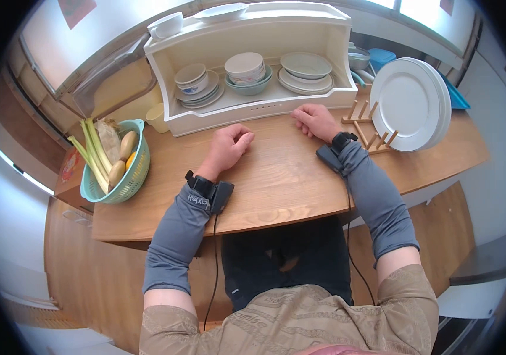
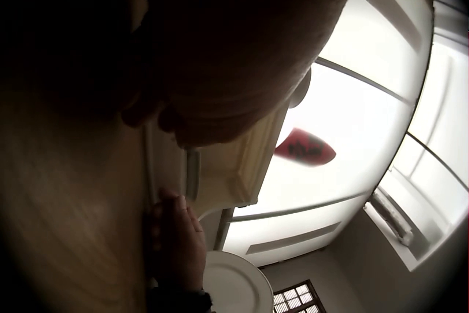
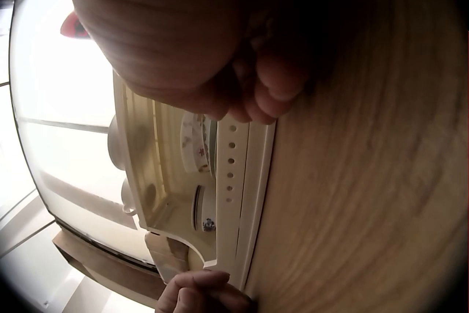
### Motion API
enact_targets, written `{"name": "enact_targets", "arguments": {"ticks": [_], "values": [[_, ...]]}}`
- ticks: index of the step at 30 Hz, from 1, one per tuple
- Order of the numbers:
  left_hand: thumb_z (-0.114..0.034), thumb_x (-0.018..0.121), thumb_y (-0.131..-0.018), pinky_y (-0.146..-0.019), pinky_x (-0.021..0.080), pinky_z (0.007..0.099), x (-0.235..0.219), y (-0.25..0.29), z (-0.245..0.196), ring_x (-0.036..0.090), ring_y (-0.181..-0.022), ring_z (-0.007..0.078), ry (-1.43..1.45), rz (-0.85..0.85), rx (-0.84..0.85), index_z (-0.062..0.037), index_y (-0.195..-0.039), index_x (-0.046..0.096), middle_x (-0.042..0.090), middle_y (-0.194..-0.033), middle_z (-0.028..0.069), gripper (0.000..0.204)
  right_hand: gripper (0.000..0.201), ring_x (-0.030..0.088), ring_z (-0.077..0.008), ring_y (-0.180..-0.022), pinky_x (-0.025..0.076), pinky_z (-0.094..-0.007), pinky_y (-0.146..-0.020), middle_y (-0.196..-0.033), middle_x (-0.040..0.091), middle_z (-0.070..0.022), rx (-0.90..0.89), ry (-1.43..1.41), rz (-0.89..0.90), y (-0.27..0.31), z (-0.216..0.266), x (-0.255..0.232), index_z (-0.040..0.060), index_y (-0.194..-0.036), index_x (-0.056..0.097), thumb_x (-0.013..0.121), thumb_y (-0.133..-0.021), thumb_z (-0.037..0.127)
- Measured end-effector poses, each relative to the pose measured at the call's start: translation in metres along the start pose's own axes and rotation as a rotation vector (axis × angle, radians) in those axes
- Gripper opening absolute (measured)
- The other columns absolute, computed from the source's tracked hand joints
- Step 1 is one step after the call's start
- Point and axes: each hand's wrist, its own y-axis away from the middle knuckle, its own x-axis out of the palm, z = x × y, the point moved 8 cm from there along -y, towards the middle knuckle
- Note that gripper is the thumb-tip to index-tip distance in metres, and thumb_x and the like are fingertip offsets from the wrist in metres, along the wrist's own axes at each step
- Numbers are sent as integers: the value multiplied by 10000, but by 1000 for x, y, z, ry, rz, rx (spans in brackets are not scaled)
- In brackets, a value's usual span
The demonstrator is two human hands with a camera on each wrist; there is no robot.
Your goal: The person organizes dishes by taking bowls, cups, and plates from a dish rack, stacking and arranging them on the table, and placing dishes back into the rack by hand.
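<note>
My left hand [image 1: 229, 148] rests on the wooden table [image 1: 276, 183], its fingers loosely curled around nothing. Across from it, my right hand [image 1: 317, 121] lies near the front of a white shelf unit [image 1: 253, 112], also with fingers relaxed and nothing held. Inside the shelf stand small bowls on plates [image 1: 201, 97] at left, white bowls [image 1: 245, 65] in a pale green bowl [image 1: 249, 89] in the middle, and stacked dishes [image 1: 306, 66] at right. In the right wrist view the curled fingers [image 3: 275, 82] hang close over the tabletop.
A turquoise basket [image 1: 131, 177] with celery [image 1: 94, 154] and other vegetables stands at the left edge. Large white plates [image 1: 410, 106] stand upright in a wooden rack [image 1: 362, 127] at right. A cup [image 1: 167, 25] and a dish [image 1: 222, 12] sit atop the shelf.
</note>
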Motion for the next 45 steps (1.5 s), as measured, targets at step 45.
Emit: {"name": "enact_targets", "arguments": {"ticks": [45], "values": [[-201,636,-1012,-664,519,248,-12,-1,7,630,-694,92,47,-59,-56,11,-1008,706,695,-784,42,223,284,588,-89,-564,483,-266,-524,-713,664,-33,-123,18,37,0,-5,10,-2,-914,706,626,-998,257]]}}
